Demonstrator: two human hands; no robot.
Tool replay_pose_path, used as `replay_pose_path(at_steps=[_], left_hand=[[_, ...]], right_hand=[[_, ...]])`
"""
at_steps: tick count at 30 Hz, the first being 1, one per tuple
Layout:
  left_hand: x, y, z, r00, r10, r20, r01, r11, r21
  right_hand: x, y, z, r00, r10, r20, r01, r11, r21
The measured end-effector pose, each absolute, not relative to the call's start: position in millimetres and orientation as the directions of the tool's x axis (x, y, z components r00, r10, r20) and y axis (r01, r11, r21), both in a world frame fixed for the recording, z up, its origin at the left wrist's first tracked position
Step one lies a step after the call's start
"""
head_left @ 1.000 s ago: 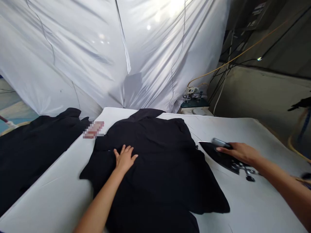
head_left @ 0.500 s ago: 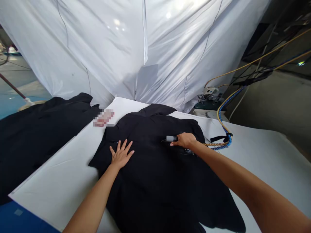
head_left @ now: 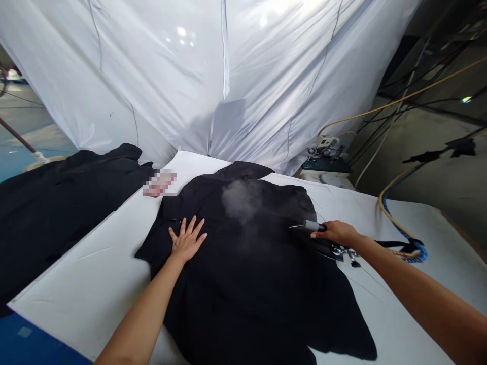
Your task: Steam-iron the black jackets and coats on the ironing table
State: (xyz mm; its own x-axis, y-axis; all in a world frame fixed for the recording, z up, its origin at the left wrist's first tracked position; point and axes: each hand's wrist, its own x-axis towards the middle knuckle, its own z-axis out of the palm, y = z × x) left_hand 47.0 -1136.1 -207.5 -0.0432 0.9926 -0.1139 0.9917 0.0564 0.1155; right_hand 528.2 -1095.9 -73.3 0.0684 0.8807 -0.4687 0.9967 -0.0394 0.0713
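Observation:
A black garment lies spread over the white-covered table, its collar end away from me. My left hand rests flat on its left part, fingers spread. My right hand is wrapped round the grey and black handle of a steam iron, which is over the garment's right edge. The iron's dark body is partly hidden against the cloth, and metal fittings show at its rear. A puff of steam hangs above the upper middle of the garment.
Another dark garment lies to the left. A pixelated item sits by the table's left edge. Yellow and blue hoses run from the iron up right. White sheeting hangs behind, and a machine stands beyond the table.
My right hand has moved the iron rightward, from the garment's middle to its right edge. Steam has appeared over the cloth. The hoses have swung right, while my left hand stays on the garment.

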Motion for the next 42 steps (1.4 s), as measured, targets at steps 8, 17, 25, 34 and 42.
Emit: replay_pose_path(at_steps=[8,17,25,34,42], left_hand=[[46.5,-1134.2,-208.8,-0.051,0.99,-0.129,0.992,0.065,0.109],[46.7,-1133.8,-204.5,-0.06,0.986,-0.158,0.985,0.084,0.149],[46.3,-1133.9,-184.0,0.009,0.972,-0.236,0.972,0.046,0.229],[-8.0,-1191.3,-174.7,-0.104,0.954,-0.282,0.975,0.153,0.158],[-28.8,-1191.8,-182.1,-0.031,0.951,-0.308,0.953,0.121,0.278]], right_hand=[[467.2,-1096.7,-65.2,-0.143,0.88,-0.453,0.986,0.167,0.013],[430.6,-1117.7,-79.1,-0.377,0.718,-0.585,0.887,0.462,-0.005],[394.5,-1108.1,-71.3,-0.157,0.877,-0.453,0.983,0.184,0.017],[294.3,-1076.3,-77.8,-0.255,0.851,-0.459,0.963,0.267,-0.039],[247.0,-1085.7,-74.5,-0.426,0.695,-0.579,0.838,0.544,0.037]])
